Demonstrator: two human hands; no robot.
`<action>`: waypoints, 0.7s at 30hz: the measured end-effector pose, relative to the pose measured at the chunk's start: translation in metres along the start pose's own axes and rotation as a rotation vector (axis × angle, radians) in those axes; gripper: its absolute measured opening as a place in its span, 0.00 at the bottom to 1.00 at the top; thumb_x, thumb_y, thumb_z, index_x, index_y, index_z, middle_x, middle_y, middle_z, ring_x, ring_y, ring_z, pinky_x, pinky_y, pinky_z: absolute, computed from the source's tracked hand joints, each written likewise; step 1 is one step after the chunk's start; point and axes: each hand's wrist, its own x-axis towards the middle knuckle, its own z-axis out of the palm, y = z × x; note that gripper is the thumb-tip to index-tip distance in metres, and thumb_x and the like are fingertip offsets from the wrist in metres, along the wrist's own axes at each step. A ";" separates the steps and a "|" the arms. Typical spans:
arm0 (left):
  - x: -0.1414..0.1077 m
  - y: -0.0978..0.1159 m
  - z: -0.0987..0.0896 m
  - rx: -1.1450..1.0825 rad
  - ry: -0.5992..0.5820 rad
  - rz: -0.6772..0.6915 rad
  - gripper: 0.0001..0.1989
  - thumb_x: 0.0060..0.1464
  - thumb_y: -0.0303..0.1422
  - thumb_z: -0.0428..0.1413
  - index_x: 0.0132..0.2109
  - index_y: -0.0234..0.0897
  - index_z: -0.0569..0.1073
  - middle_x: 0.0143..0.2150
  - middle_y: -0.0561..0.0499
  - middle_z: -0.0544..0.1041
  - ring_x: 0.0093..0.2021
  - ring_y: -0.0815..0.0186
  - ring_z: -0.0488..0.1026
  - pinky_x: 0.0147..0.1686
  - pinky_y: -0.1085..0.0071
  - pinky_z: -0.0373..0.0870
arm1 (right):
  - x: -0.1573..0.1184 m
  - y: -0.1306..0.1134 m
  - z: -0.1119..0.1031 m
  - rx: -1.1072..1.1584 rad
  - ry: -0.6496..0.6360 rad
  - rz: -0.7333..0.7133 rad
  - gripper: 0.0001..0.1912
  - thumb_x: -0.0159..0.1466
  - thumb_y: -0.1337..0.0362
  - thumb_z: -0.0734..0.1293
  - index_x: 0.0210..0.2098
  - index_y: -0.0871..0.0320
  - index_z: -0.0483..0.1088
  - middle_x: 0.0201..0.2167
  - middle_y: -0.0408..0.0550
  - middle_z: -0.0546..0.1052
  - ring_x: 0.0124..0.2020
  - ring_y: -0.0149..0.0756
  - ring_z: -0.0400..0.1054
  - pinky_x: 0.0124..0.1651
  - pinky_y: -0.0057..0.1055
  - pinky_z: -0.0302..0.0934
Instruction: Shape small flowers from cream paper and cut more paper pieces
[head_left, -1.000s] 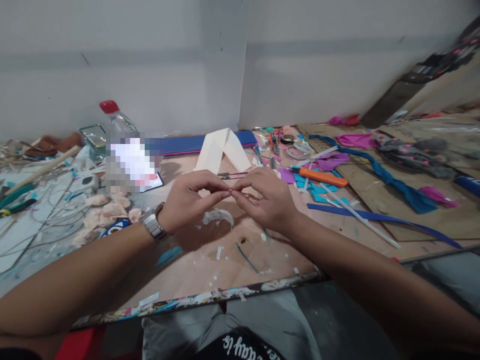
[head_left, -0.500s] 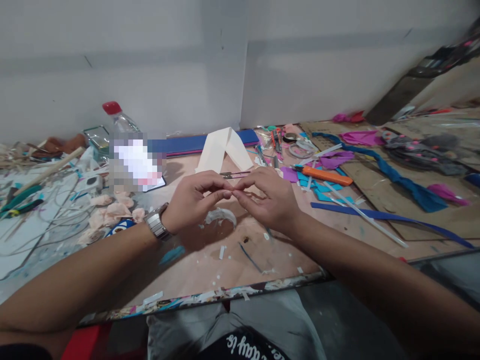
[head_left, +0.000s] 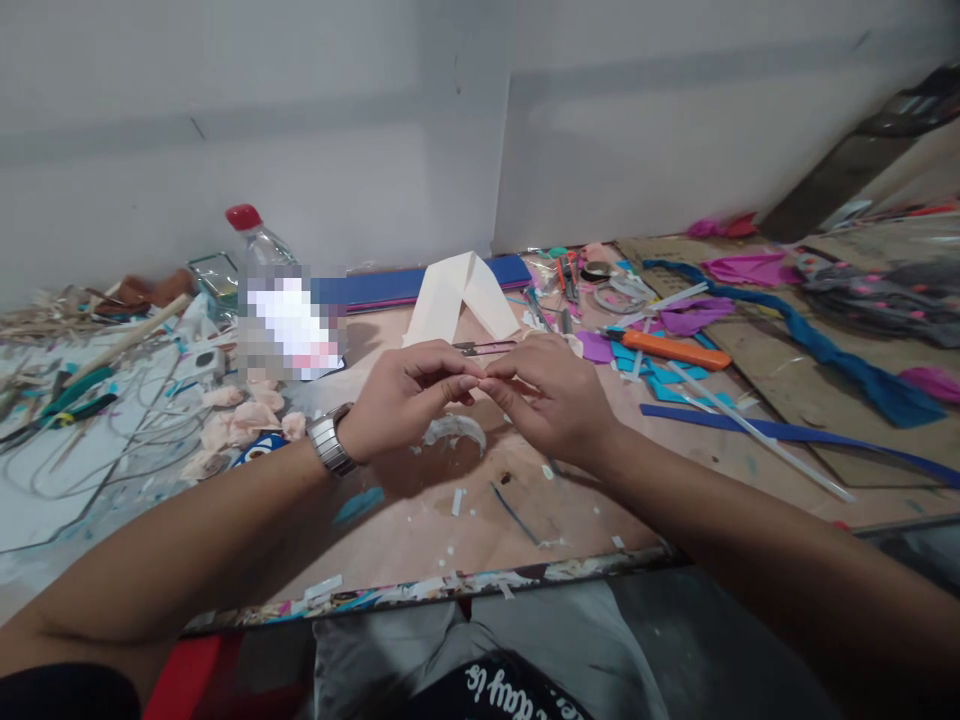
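Meeting above a scrap-strewn worktable [head_left: 420, 535], the left hand [head_left: 401, 400] and right hand [head_left: 561, 398] pinch narrowly, fingertips together; what, if anything, they hold there cannot be told. Just beyond stands a folded cream strip [head_left: 439, 298]; an orange utility knife [head_left: 671, 348] lies farther right.

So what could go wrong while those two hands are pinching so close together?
Maybe three things. Anything tiny between the left hand and the right hand might slip and get lost near the white scraps; I can't make out what's there. The orange cutter lies to the right hand's right, so a careless reach could mean a cut. The folded cream strip beyond them might get bumped.
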 end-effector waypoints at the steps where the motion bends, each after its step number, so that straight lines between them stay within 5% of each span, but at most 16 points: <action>1: 0.000 0.000 0.000 0.011 0.002 0.006 0.09 0.64 0.37 0.63 0.42 0.36 0.83 0.39 0.46 0.82 0.33 0.69 0.80 0.36 0.72 0.82 | 0.000 0.001 0.000 -0.005 0.006 -0.003 0.14 0.74 0.55 0.65 0.37 0.55 0.77 0.30 0.47 0.81 0.35 0.40 0.73 0.44 0.40 0.60; 13: 0.001 -0.001 0.000 -0.017 -0.070 0.004 0.11 0.65 0.33 0.61 0.51 0.41 0.85 0.44 0.45 0.84 0.36 0.69 0.80 0.38 0.71 0.81 | -0.001 0.010 0.001 -0.051 0.047 0.008 0.15 0.74 0.52 0.64 0.40 0.54 0.76 0.33 0.48 0.83 0.36 0.41 0.75 0.45 0.40 0.61; 21: 0.004 -0.007 -0.003 0.054 0.002 -0.045 0.06 0.59 0.33 0.66 0.42 0.38 0.85 0.39 0.46 0.85 0.38 0.66 0.80 0.40 0.71 0.77 | -0.001 0.009 0.005 -0.047 0.027 0.002 0.13 0.73 0.53 0.67 0.38 0.54 0.77 0.31 0.46 0.83 0.35 0.40 0.75 0.46 0.40 0.60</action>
